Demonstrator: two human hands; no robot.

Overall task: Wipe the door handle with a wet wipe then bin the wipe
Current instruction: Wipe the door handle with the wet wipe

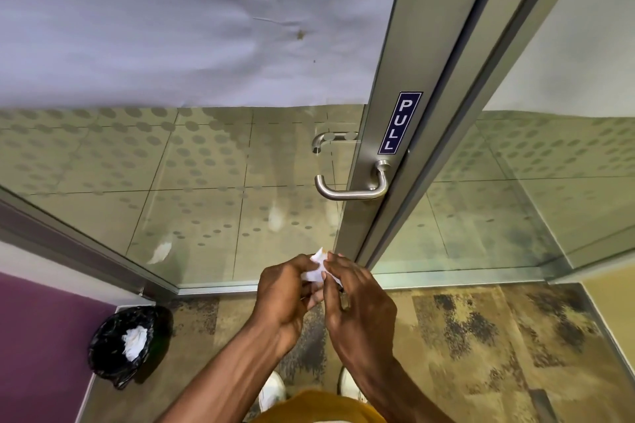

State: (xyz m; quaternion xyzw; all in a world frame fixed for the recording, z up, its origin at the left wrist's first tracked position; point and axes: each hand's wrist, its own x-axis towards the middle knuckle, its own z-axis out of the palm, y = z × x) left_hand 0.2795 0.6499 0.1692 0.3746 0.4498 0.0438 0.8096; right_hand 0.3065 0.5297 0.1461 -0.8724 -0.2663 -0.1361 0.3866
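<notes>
Nearest the camera, the person stands on patterned carpet (481,336) with both forearms raised in front of the body. The left hand (285,299) and the right hand (357,302) meet at the fingertips, and between them is a small white wet wipe (316,272), bunched and partly hidden by the fingers. Both hands are curled closed around it, pinching its edges; whether they are unfolding it or crumpling it cannot be told.

To the lower left, on the floor against the purple wall (41,336), stands a bin (120,347) lined with a black bag. White crumpled material already lies inside it. The bin is well apart from the hands.

Further off, the glass door (206,199) is shut. Its metal door handle (354,187) sits on the aluminium frame just below a blue PULL sign (399,123). The handle is untouched at this moment, with the hands well below it and apart from it.

Assessment: the wipe is in hand, away from both handle and bin. No moisture or streaking is legible on the handle, so whether wiping has been done cannot be confirmed. Binning the held wipe remains outstanding in either case.
</notes>
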